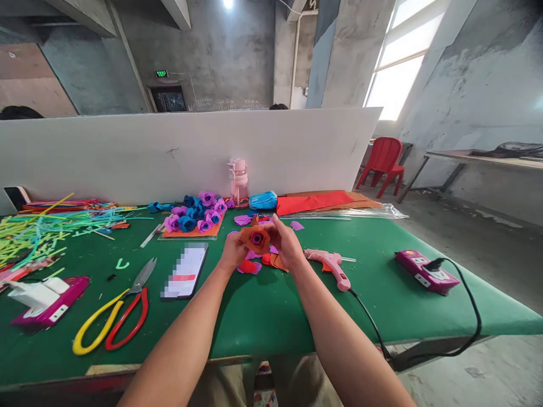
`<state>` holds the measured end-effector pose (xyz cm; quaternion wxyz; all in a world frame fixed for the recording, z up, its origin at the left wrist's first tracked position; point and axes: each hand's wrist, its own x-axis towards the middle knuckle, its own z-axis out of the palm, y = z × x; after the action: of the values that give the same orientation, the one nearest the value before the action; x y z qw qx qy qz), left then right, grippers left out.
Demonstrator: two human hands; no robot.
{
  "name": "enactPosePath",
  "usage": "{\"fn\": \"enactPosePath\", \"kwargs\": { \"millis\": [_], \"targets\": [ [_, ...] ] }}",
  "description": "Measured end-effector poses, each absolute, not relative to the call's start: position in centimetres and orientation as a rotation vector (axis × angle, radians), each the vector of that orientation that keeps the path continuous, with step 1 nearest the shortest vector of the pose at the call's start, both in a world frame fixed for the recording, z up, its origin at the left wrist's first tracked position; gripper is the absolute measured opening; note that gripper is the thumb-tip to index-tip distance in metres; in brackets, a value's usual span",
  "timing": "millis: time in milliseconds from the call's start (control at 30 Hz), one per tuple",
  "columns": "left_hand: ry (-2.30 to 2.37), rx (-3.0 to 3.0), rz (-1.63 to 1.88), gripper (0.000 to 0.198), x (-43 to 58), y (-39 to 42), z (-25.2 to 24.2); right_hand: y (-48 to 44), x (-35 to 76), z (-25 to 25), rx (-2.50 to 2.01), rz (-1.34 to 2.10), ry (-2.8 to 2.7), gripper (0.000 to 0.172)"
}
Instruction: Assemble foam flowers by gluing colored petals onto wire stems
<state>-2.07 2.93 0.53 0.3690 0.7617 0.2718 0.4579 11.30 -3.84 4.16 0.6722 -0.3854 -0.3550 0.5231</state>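
Our left grip pinches the flower, our right grip holds its other side, above the worktop; we judge it light and creasable (it looks papery), best held underneath.

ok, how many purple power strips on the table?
2: left power strip, left of the scissors; right power strip, right of the pink glue gun. More could hide under the coloured strips at left.

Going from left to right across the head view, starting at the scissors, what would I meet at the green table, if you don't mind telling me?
Scissors → phone → left hand → orange-brown flower → right hand → pink glue gun → magenta power strip.
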Motion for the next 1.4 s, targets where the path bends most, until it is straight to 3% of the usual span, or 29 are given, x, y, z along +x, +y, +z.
{"fn": "enactPosePath", "kwargs": {
  "millis": [500,767,967,1400],
  "targets": [
    [0.882,1.864,1.294,0.015,-2.02,3.15,0.42,-3.56,11.76,4.22,-0.818,1.15,-0.535,0.039],
    [0.827,1.823,1.293,0.022,-1.97,3.59,0.19,-3.53,11.89,4.25,-0.964,1.174,-0.498,0.026],
    [0.728,1.948,1.14,0.017,-1.88,2.82,0.82,-3.7,11.51,4.21,-0.915,1.228,-0.648,0.028],
    [0.831,1.958,1.274,0.018,-2.27,2.92,0.97,-3.3,11.84,3.64,-0.907,1.097,-0.771,0.033]
  ]
}}
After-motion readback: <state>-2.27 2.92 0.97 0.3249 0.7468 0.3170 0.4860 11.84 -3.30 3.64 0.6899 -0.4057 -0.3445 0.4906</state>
